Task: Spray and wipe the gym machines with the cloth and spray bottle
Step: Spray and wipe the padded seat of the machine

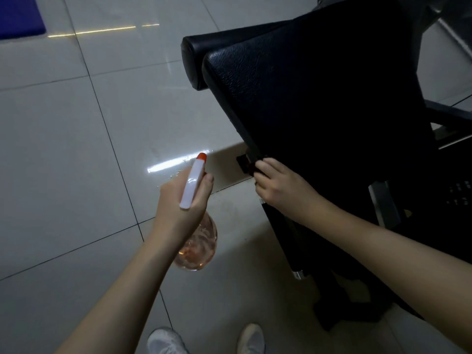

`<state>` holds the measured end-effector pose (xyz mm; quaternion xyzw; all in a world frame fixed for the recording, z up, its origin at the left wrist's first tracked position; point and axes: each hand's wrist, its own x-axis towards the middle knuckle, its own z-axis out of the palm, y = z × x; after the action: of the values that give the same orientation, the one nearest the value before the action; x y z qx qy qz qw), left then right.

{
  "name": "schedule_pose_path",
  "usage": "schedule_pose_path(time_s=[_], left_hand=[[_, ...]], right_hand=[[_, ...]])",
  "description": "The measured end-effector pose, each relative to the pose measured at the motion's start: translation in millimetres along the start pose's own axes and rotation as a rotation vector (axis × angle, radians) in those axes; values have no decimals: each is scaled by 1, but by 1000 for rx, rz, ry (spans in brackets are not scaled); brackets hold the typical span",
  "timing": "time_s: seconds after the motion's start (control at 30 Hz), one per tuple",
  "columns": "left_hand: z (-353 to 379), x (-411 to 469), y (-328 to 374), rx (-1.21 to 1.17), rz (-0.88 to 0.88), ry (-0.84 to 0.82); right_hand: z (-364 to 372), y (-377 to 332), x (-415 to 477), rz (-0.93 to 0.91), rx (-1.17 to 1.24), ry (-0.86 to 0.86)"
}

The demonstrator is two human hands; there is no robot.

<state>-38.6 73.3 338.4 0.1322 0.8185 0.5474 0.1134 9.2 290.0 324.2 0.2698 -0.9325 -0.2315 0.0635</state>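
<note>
Spray bottle in the left hand, cloth in the right at the black pad's lower corner.

A blue mat (pixel 18 16) lies at the far left corner of the tiled floor (pixel 63 149). The left hand (pixel 176 213) hangs over the floor, its fingers curled round the neck of the spray bottle (pixel 191 185); the white head and orange nozzle point away, and the clear body with pinkish liquid sits below the palm. Two white shoes (pixel 166 341) stand at the floor's near edge. Just right of the bottle, a dark cloth (pixel 245 163) is gripped in the closed fingers of the right hand (pixel 278 186), held against the lower corner of the gym machine's tilted black pad (pixel 319 98). A rolled pad (pixel 201 54) sits behind its upper edge.
</note>
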Motion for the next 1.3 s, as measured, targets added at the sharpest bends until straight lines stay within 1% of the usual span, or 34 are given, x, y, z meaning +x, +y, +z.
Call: schedule_pose_path(time_s=[0.03, 0.1, 0.2, 0.27, 0.33, 0.47, 0.5, 0.57, 0.6, 0.67, 0.77, 0.83, 0.87, 0.97, 1.1, 1.3], left_hand=[[-2, -1, 2, 2, -6, -6], [-7, -1, 5, 9, -6, -30], [-12, 1, 8, 14, 13, -49], [-14, 4, 7, 12, 22, -45], [-15, 8, 7, 18, 17, -37], [-18, 14, 8, 12, 5, -66], [-19, 14, 10, 1, 7, -71], [-22, 14, 14, -16, 22, -71], [-24, 13, 17, -18, 28, -73], [-29, 13, 21, -13, 41, -85], [-36, 19, 21, -15, 39, -105], [-38, 23, 21, -10, 23, -111], [-42, 30, 22, -9, 19, -100], [-43, 40, 24, -19, 1, -116], [-39, 57, 31, -12, 0, -74], [-35, 75, 39, -42, -42, 16]], right_hand=[[-5, 1, -3, 1, 35, -5], [-14, 11, 5, 56, 98, 49], [-14, 22, 43, 222, 100, 180], [-5, 21, 67, 247, 41, 134], [2, 15, 73, 197, 1, 49], [4, 5, 30, 89, -56, -5], [1, 3, 18, 61, -47, -9], [-7, 1, 1, 31, 10, -80], [-10, 0, -2, 59, 42, -99], [-15, 2, 5, 146, 125, -34], [-17, 23, 52, 325, 199, 170], [-15, 38, 78, 408, 222, 179], [-12, 45, 90, 421, 251, 156], [-6, 42, 76, 461, 322, 137], [-6, 38, 59, 439, 387, 128], [1, 42, 62, 427, 467, 179]])
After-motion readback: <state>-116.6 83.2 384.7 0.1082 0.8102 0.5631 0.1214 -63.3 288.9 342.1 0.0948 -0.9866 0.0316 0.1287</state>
